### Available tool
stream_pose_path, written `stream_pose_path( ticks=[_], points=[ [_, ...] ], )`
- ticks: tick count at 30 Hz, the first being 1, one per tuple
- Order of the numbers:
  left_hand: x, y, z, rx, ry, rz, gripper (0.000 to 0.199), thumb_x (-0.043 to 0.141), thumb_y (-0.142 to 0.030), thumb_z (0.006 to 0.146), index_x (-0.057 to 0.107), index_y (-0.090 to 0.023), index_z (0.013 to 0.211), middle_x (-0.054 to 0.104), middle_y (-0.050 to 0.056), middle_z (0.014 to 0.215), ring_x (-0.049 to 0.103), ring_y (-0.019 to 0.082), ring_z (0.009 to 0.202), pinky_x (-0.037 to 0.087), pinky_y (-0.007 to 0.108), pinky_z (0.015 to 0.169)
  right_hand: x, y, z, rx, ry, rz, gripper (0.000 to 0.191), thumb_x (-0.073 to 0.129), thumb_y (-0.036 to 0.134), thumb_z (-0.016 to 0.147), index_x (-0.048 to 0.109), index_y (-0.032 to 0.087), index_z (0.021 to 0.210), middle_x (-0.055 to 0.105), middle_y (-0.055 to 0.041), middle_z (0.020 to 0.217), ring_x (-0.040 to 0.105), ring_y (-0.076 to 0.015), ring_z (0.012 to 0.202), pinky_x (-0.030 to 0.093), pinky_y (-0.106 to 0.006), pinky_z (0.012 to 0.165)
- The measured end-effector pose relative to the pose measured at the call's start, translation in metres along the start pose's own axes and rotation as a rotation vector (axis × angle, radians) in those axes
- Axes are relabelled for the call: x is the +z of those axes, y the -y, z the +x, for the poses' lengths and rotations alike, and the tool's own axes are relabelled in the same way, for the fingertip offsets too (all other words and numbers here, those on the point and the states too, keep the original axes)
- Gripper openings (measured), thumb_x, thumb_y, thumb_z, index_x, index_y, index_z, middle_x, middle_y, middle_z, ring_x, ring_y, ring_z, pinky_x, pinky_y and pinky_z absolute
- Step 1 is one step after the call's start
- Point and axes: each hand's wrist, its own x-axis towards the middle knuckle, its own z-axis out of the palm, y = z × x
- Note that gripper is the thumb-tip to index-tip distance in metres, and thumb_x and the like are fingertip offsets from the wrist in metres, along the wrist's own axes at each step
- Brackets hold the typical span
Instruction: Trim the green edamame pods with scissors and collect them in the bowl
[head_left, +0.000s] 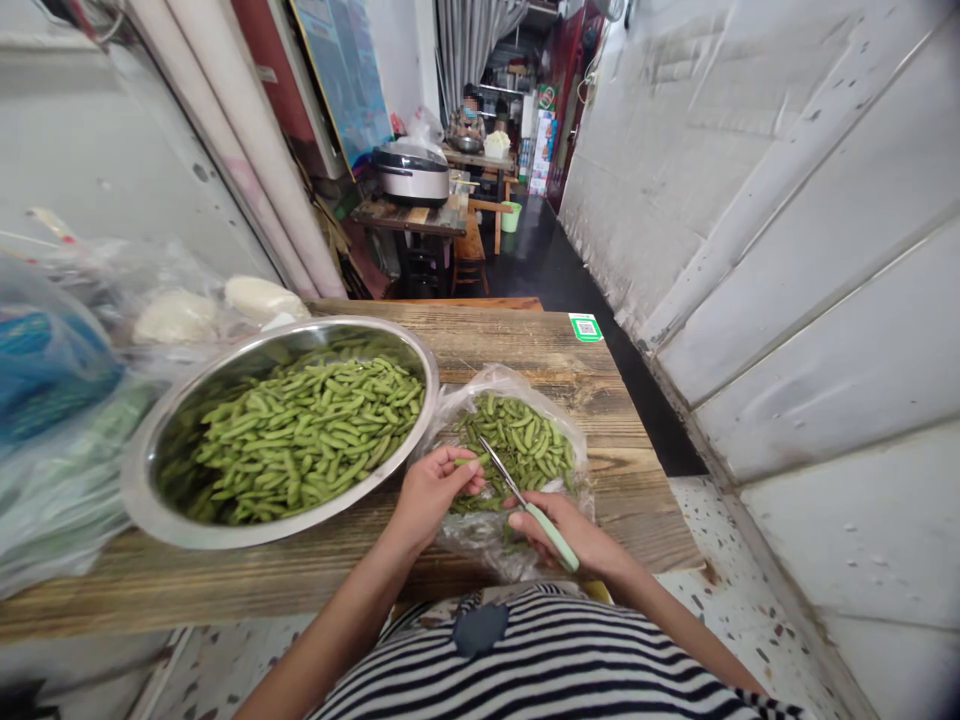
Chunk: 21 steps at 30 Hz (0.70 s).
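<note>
My left hand (442, 490) pinches a green edamame pod (471, 461) between thumb and fingertips. Close on its right, my right hand (559, 530) is closed round the pale green handle of a pair of scissors (551, 535), whose metal blades point up and left beside the pod. Under both hands lies a clear plastic bag (574, 425), spread open, with a heap of edamame pods (529, 435) on it. To the left stands a large steel bowl (157, 510) holding many more edamame pods (307, 430).
A wooden table (525, 335) bears everything, with a QR code card (586, 328) near its far right corner. Plastic bags (67, 480) crowd the left side. Farther back, a rice cooker (410, 172) stands on another table, and a person (468, 118) sits behind it. A white wall (810, 250) runs along the right.
</note>
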Motion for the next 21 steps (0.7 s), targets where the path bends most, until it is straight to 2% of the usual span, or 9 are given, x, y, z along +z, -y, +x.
stream_pose_path(
  ticks=[5, 7, 10, 12, 14, 16, 18, 19, 21],
  points=[
    [0.002, -0.007, -0.007, 0.057, 0.078, 0.158, 0.027, 0.069, -0.036, 0.07, 0.061, -0.014, 0.083, 0.064, 0.0, 0.059, 0.058, 0.012, 0.054, 0.046, 0.024, 0.054, -0.001, 0.001, 0.0, 0.052, 0.056, -0.008, 0.043, 0.066, 0.055, 0.072, 0.059, 0.015, 0.087, 0.039, 0.0099, 0.043, 0.033, -0.0054, 0.033, 0.026, -0.016, 0.032],
    [-0.002, -0.017, -0.011, 0.138, 0.006, 0.247, 0.026, 0.066, -0.036, 0.072, 0.061, -0.014, 0.085, 0.063, 0.0, 0.059, 0.058, 0.013, 0.054, 0.047, 0.024, 0.054, -0.003, 0.001, 0.0, 0.06, 0.02, 0.008, 0.044, 0.067, 0.056, 0.072, 0.059, 0.015, 0.088, 0.039, 0.0099, 0.044, 0.033, -0.0053, 0.034, 0.026, -0.016, 0.032],
    [-0.02, -0.043, -0.016, 0.436, -0.424, 0.505, 0.025, 0.061, -0.035, 0.077, 0.063, -0.016, 0.092, 0.065, 0.002, 0.07, 0.06, 0.015, 0.062, 0.05, 0.029, 0.064, -0.012, 0.001, 0.0, 0.046, -0.086, -0.011, 0.045, 0.062, 0.057, 0.075, 0.057, 0.016, 0.091, 0.039, 0.0094, 0.046, 0.034, -0.0057, 0.035, 0.028, -0.016, 0.033],
    [-0.034, -0.06, -0.016, 0.687, -0.728, 0.775, 0.029, 0.06, -0.033, 0.079, 0.063, -0.016, 0.102, 0.066, 0.008, 0.092, 0.062, 0.021, 0.085, 0.048, 0.038, 0.083, -0.019, 0.001, -0.001, 0.01, -0.104, -0.073, 0.046, 0.062, 0.057, 0.076, 0.057, 0.015, 0.092, 0.041, 0.0075, 0.051, 0.037, -0.006, 0.039, 0.03, -0.016, 0.035],
    [-0.042, -0.067, -0.013, 0.874, -0.847, 1.02, 0.041, 0.062, -0.031, 0.078, 0.059, -0.014, 0.116, 0.058, 0.016, 0.119, 0.05, 0.03, 0.114, 0.035, 0.048, 0.101, -0.022, 0.001, -0.002, -0.016, -0.108, -0.119, 0.046, 0.061, 0.057, 0.077, 0.057, 0.015, 0.093, 0.045, 0.0051, 0.057, 0.041, -0.0067, 0.045, 0.034, -0.017, 0.039],
    [-0.041, -0.058, -0.005, 0.969, -0.725, 1.164, 0.044, 0.059, -0.027, 0.08, 0.055, -0.013, 0.122, 0.052, 0.018, 0.128, 0.042, 0.032, 0.124, 0.029, 0.05, 0.105, -0.022, 0.001, -0.003, -0.014, -0.111, -0.101, 0.047, 0.058, 0.058, 0.078, 0.057, 0.015, 0.097, 0.043, 0.0057, 0.056, 0.039, -0.007, 0.044, 0.033, -0.017, 0.039],
    [-0.03, -0.035, 0.006, 0.96, -0.385, 1.226, 0.031, 0.048, -0.02, 0.085, 0.061, -0.017, 0.113, 0.063, 0.013, 0.113, 0.054, 0.026, 0.109, 0.04, 0.043, 0.098, -0.018, 0.0, -0.003, -0.022, -0.116, -0.065, 0.047, 0.056, 0.059, 0.08, 0.056, 0.015, 0.099, 0.04, 0.007, 0.053, 0.037, -0.0071, 0.043, 0.032, -0.017, 0.038],
    [-0.023, -0.021, 0.014, 0.884, -0.163, 1.259, 0.029, 0.043, -0.017, 0.086, 0.064, -0.019, 0.107, 0.066, 0.01, 0.105, 0.059, 0.022, 0.1, 0.045, 0.038, 0.092, -0.017, -0.001, -0.003, -0.029, -0.116, -0.052, 0.047, 0.055, 0.058, 0.08, 0.056, 0.015, 0.1, 0.04, 0.0075, 0.052, 0.036, -0.007, 0.042, 0.032, -0.017, 0.038],
    [-0.01, 0.004, 0.03, 0.681, 0.056, 1.337, 0.032, 0.039, -0.011, 0.084, 0.067, -0.017, 0.098, 0.069, 0.009, 0.095, 0.061, 0.02, 0.09, 0.048, 0.034, 0.085, -0.014, -0.003, -0.003, -0.036, -0.105, -0.042, 0.047, 0.055, 0.058, 0.08, 0.055, 0.016, 0.1, 0.04, 0.0079, 0.052, 0.036, -0.007, 0.041, 0.033, -0.017, 0.038]
  ],
)
